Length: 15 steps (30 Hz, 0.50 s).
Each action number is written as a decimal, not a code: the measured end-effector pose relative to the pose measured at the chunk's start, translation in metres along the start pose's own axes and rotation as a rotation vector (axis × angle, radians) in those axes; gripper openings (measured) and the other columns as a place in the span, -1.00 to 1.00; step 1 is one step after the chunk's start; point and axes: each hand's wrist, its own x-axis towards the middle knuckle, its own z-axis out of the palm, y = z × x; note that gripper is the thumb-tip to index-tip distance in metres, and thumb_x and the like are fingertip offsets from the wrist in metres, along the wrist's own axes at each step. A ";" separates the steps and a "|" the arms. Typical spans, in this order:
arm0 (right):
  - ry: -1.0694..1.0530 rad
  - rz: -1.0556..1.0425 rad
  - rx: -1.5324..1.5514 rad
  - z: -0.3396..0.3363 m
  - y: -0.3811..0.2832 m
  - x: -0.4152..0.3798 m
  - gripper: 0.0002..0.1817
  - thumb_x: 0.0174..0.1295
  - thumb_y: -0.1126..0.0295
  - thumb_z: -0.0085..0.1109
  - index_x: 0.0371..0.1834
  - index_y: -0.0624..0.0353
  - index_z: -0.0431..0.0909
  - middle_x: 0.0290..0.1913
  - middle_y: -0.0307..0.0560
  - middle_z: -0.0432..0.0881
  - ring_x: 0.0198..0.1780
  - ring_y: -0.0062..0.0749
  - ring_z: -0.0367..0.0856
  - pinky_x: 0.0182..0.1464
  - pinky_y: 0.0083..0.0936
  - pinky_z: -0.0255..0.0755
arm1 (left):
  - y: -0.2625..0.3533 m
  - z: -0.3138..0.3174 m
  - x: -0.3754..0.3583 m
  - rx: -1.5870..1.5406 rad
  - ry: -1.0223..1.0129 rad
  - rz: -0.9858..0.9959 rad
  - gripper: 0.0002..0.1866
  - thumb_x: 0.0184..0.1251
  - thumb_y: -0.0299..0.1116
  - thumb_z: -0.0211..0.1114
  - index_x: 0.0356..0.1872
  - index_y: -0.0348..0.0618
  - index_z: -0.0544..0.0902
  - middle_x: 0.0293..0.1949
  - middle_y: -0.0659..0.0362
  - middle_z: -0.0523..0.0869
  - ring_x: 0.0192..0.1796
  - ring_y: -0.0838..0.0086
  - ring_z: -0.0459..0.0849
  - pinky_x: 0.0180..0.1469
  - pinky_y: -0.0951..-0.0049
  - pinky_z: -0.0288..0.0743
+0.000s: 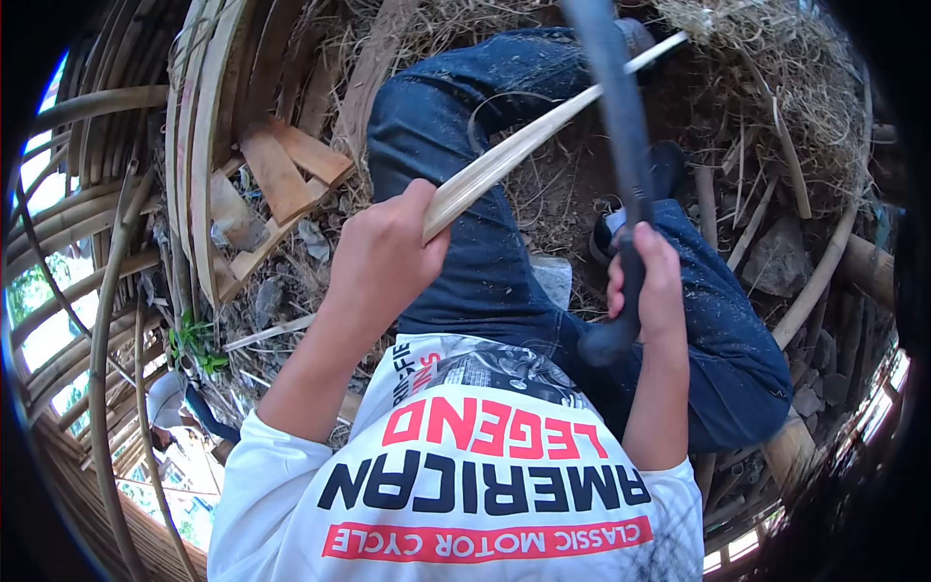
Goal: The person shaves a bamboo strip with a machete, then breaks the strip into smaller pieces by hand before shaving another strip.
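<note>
i see one seated person, blue jeans point(504, 175), knees up under the work. one long bamboo strip point(543, 126) runs up and away from my left hand point(383, 257), which is clenched round its near end. one dark blade point(621, 116) rises above my right hand point(645, 281), fist closed on the handle. blade crosses the strip just beyond the left grip. risk: blade skids down the strip toward left fingers or the knee underneath. two hands, one strip, one blade.
</note>
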 end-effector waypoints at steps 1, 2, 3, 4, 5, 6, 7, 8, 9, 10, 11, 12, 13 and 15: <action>0.038 -0.006 0.098 0.002 -0.001 0.003 -0.58 0.41 -0.02 0.00 -0.30 0.17 0.38 -0.63 -0.19 0.46 -0.75 -0.57 0.42 -0.73 -0.60 0.35 | 0.004 -0.003 0.000 0.009 0.007 0.002 -0.78 0.15 -0.38 0.39 -0.32 -0.23 0.52 -0.50 -0.13 0.62 -0.37 -0.07 0.65 -0.35 0.10 0.48; 0.059 -0.038 0.045 0.005 0.004 0.002 -0.57 0.42 -0.02 -0.03 -0.32 0.16 0.37 -0.63 -0.19 0.46 -0.74 -0.58 0.42 -0.72 -0.60 0.33 | 0.009 -0.006 0.000 0.016 0.013 0.012 -0.79 0.15 -0.39 0.39 -0.33 -0.22 0.52 -0.50 -0.12 0.62 -0.37 -0.07 0.64 -0.35 0.10 0.48; 0.109 -0.015 -0.088 0.005 0.006 -0.022 -0.61 0.43 0.03 -0.01 -0.31 0.18 0.38 -0.63 -0.20 0.46 -0.73 -0.60 0.42 -0.71 -0.61 0.32 | 0.004 0.008 -0.006 -0.071 -0.028 0.015 -0.79 0.15 -0.39 0.39 -0.33 -0.22 0.52 -0.50 -0.12 0.62 -0.37 -0.07 0.64 -0.35 0.10 0.48; 0.041 -0.016 -0.115 0.011 0.010 -0.027 -0.63 0.43 0.06 0.00 -0.30 0.18 0.39 -0.63 -0.20 0.46 -0.73 -0.60 0.42 -0.70 -0.62 0.32 | 0.000 0.009 -0.005 -0.047 -0.025 -0.001 -0.79 0.15 -0.39 0.39 -0.33 -0.21 0.52 -0.51 -0.11 0.62 -0.38 -0.07 0.64 -0.35 0.10 0.48; -0.026 -0.021 -0.141 0.014 0.013 -0.029 -0.65 0.43 0.09 0.02 -0.29 0.19 0.41 -0.64 -0.21 0.46 -0.73 -0.60 0.42 -0.70 -0.62 0.32 | -0.004 0.011 -0.004 -0.021 -0.020 -0.013 -0.79 0.14 -0.39 0.39 -0.33 -0.21 0.52 -0.51 -0.11 0.62 -0.39 -0.07 0.64 -0.35 0.10 0.47; -0.027 -0.003 -0.117 0.010 0.012 -0.027 -0.69 0.42 0.14 0.05 -0.27 0.20 0.43 -0.64 -0.22 0.46 -0.73 -0.61 0.41 -0.69 -0.63 0.31 | -0.009 0.011 -0.003 -0.009 -0.016 -0.024 -0.79 0.15 -0.39 0.39 -0.33 -0.22 0.52 -0.51 -0.10 0.62 -0.39 -0.05 0.64 -0.36 0.09 0.47; 0.006 0.000 -0.128 0.004 0.000 -0.027 -0.66 0.43 0.10 0.03 -0.28 0.19 0.42 -0.64 -0.22 0.46 -0.74 -0.61 0.40 -0.69 -0.63 0.31 | -0.007 0.013 0.000 -0.012 -0.022 -0.019 -0.79 0.15 -0.39 0.39 -0.33 -0.22 0.52 -0.51 -0.10 0.62 -0.39 -0.05 0.64 -0.36 0.09 0.47; 0.052 -0.013 -0.085 -0.005 -0.002 -0.022 -0.65 0.43 0.08 0.02 -0.29 0.18 0.42 -0.64 -0.21 0.46 -0.74 -0.60 0.41 -0.69 -0.63 0.31 | -0.004 0.012 -0.001 -0.019 0.000 0.003 -0.79 0.15 -0.39 0.39 -0.33 -0.22 0.52 -0.50 -0.11 0.62 -0.39 -0.05 0.64 -0.36 0.09 0.47; 0.091 -0.021 -0.041 -0.008 -0.002 -0.017 -0.64 0.43 0.06 0.02 -0.30 0.18 0.41 -0.65 -0.21 0.46 -0.74 -0.60 0.41 -0.69 -0.62 0.31 | -0.002 0.009 -0.002 -0.019 0.020 0.018 -0.79 0.15 -0.38 0.39 -0.33 -0.22 0.52 -0.50 -0.11 0.62 -0.38 -0.04 0.65 -0.35 0.09 0.47; 0.142 -0.016 0.004 -0.002 -0.001 -0.016 -0.62 0.43 0.04 0.00 -0.31 0.17 0.41 -0.65 -0.20 0.46 -0.74 -0.60 0.41 -0.69 -0.62 0.31 | 0.003 0.006 -0.001 -0.018 0.026 0.025 -0.79 0.15 -0.38 0.39 -0.33 -0.22 0.52 -0.50 -0.11 0.62 -0.38 -0.05 0.65 -0.36 0.10 0.47; 0.135 -0.014 0.007 0.003 0.003 -0.019 -0.62 0.43 0.04 0.00 -0.31 0.17 0.41 -0.65 -0.20 0.46 -0.74 -0.60 0.41 -0.69 -0.62 0.31 | 0.004 0.006 -0.001 -0.011 0.025 0.021 -0.79 0.15 -0.38 0.39 -0.33 -0.22 0.52 -0.50 -0.11 0.62 -0.38 -0.05 0.65 -0.36 0.10 0.47; 0.076 -0.001 -0.056 0.008 0.006 -0.026 -0.62 0.43 0.05 0.00 -0.30 0.18 0.41 -0.65 -0.20 0.46 -0.74 -0.60 0.41 -0.69 -0.61 0.31 | 0.006 0.007 0.000 -0.002 0.019 0.017 -0.79 0.15 -0.38 0.39 -0.32 -0.22 0.52 -0.50 -0.11 0.62 -0.38 -0.05 0.64 -0.36 0.11 0.47; 0.023 0.009 -0.120 0.011 0.008 -0.033 -0.62 0.43 0.05 0.00 -0.29 0.18 0.42 -0.65 -0.20 0.46 -0.74 -0.60 0.41 -0.69 -0.61 0.31 | 0.008 0.008 0.003 0.003 0.013 0.018 -0.78 0.15 -0.37 0.40 -0.32 -0.21 0.53 -0.51 -0.11 0.62 -0.39 -0.06 0.64 -0.35 0.11 0.47; -0.081 0.035 -0.168 0.009 0.007 -0.040 -0.63 0.44 0.07 0.00 -0.25 0.21 0.45 -0.64 -0.19 0.48 -0.74 -0.60 0.41 -0.69 -0.62 0.28 | 0.007 0.007 0.004 -0.017 0.008 0.020 -0.78 0.15 -0.37 0.40 -0.32 -0.22 0.53 -0.51 -0.11 0.62 -0.39 -0.07 0.64 -0.35 0.12 0.47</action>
